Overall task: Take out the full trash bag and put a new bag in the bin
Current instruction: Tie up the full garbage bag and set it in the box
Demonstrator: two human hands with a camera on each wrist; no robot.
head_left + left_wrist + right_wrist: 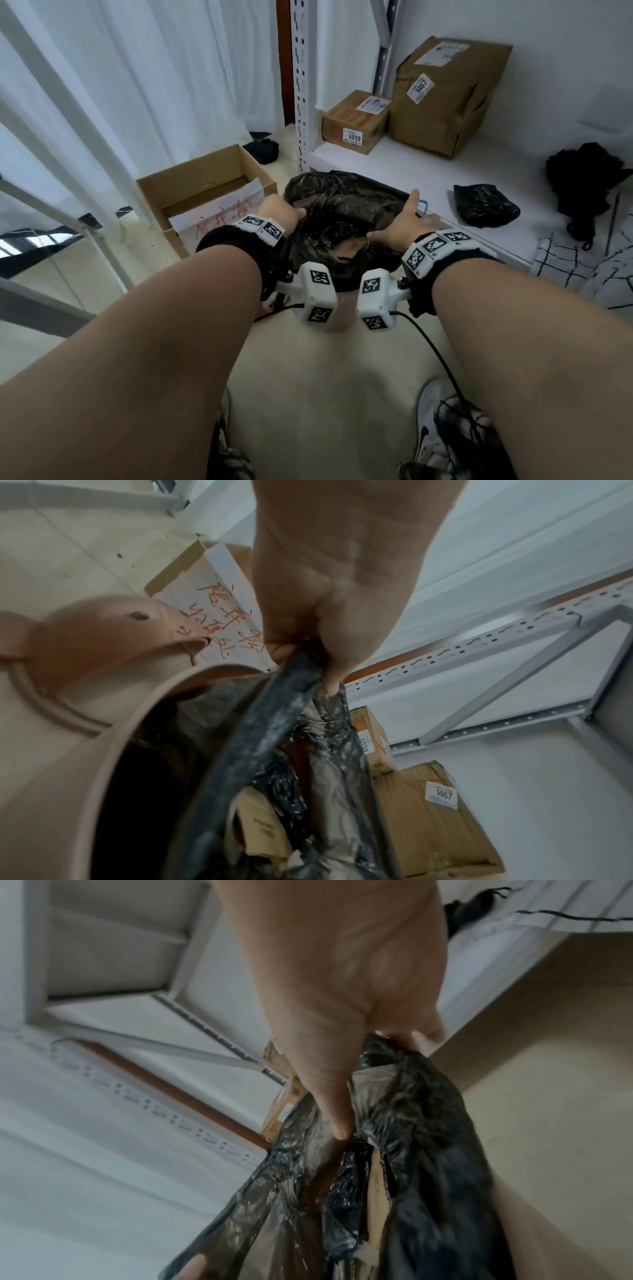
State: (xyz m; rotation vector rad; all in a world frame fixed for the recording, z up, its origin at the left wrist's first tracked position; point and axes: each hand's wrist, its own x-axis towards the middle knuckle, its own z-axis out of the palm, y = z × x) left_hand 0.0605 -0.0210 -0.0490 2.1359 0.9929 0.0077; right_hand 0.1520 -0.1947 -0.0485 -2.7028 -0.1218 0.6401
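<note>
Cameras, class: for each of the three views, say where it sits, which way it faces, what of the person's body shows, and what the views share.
Head: worn on the head, facing forward and down; shows forearms, left hand, right hand, shoes.
Left wrist: faces along the hand at the black trash bag and pink bin; shows the left hand.
Right wrist: faces along the right hand gripping the bag.
Shared: all show the bag; head and left wrist show the box labelled 1467.

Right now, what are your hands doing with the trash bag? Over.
Left hand and right hand each grip the black trash bag rim. Bag still sits in the pink bin. Shelf edge close on right.
</note>
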